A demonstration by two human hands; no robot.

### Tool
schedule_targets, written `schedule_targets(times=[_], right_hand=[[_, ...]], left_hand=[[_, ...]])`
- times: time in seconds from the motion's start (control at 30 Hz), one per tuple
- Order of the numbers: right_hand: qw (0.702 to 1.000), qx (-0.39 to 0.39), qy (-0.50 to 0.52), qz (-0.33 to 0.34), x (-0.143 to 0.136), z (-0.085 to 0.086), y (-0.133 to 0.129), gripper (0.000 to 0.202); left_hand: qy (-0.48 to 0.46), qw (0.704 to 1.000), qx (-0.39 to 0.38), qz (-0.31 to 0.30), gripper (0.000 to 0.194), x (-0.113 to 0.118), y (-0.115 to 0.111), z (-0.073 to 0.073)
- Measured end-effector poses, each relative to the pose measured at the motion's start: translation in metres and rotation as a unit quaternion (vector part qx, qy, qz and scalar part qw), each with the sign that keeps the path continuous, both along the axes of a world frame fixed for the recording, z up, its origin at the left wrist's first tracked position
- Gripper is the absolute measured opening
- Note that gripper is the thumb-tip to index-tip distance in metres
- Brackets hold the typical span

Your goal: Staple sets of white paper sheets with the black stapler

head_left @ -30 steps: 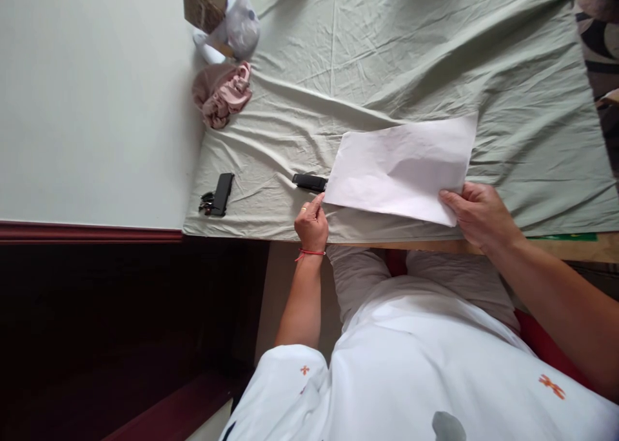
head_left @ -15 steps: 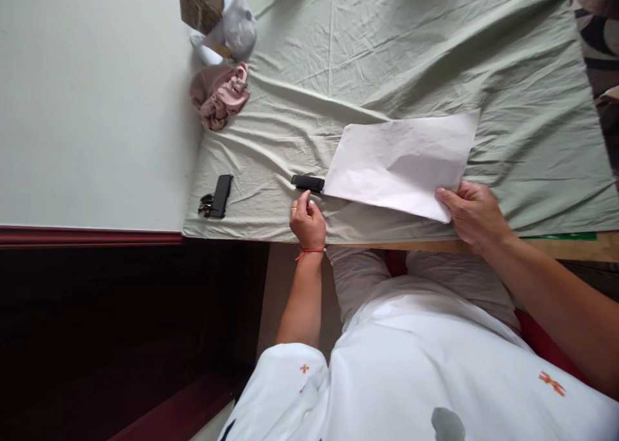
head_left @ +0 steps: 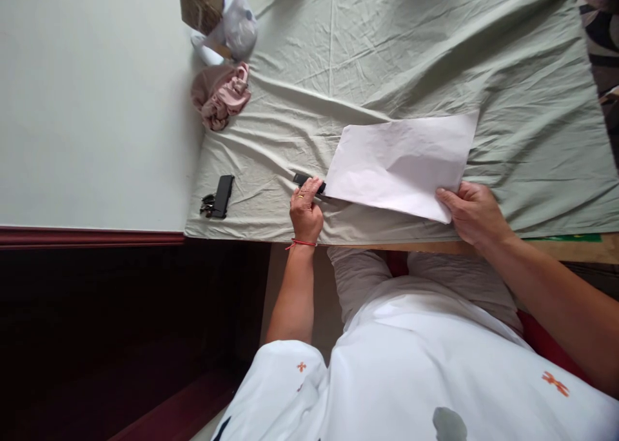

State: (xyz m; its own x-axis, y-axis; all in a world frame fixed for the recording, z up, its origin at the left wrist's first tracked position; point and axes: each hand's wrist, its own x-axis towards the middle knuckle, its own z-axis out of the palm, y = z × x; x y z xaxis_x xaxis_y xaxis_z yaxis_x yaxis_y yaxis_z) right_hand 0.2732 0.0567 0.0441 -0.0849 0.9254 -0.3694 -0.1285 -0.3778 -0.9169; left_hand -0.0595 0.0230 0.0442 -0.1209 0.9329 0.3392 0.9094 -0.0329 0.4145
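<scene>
Head view: the fingers of the left hand (head_left: 305, 210) are laid over a black stapler-like tool (head_left: 300, 179); whether it is gripped cannot be told. The near right corner of the white paper (head_left: 399, 160) is pinched between the thumb and fingers of the right hand (head_left: 476, 215). The paper is spread over the green tablecloth (head_left: 387, 60), its lower left corner beside the tool; it is blank on top, lightly creased and partly shaded. Farther left, a black rectangular object (head_left: 224, 196) is seen beside small metallic pieces (head_left: 207, 204). Beyond, a pink cloth (head_left: 223, 99) is bunched near a translucent plastic bag (head_left: 240, 35) and a brown box (head_left: 202, 1), whose contents cannot be made out.
</scene>
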Motion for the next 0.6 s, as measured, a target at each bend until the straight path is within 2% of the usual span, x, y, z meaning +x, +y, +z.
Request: schedule_targets(times=[0.1, 0.3, 0.4, 0.5, 0.6], right_hand=[[1.0, -0.008, -0.004, 0.001, 0.0, 0.003, 0.0, 0.015], [1.0, -0.016, 0.007, -0.009, 0.001, 0.0, 0.0, 0.008], [1.0, -0.013, 0.009, -0.003, 0.001, -0.004, 0.0, 0.008], [1.0, 0.005, 0.018, 0.006, 0.003, -0.003, -0.002, 0.008], [0.999, 0.039, 0.005, -0.018, 0.008, 0.002, -0.002, 0.008]], left_hand=[[-0.003, 1.0, 0.001, -0.016, 0.068, -0.003, -0.001, 0.0], [-0.023, 1.0, 0.0, -0.021, 0.076, 0.0, -0.005, -0.016], [-0.022, 0.999, -0.016, -0.018, 0.076, 0.002, -0.005, -0.018], [-0.022, 1.0, -0.003, -0.01, 0.074, 0.003, -0.006, -0.02], [-0.043, 0.999, 0.016, -0.005, 0.075, 0.005, -0.009, -0.023]])
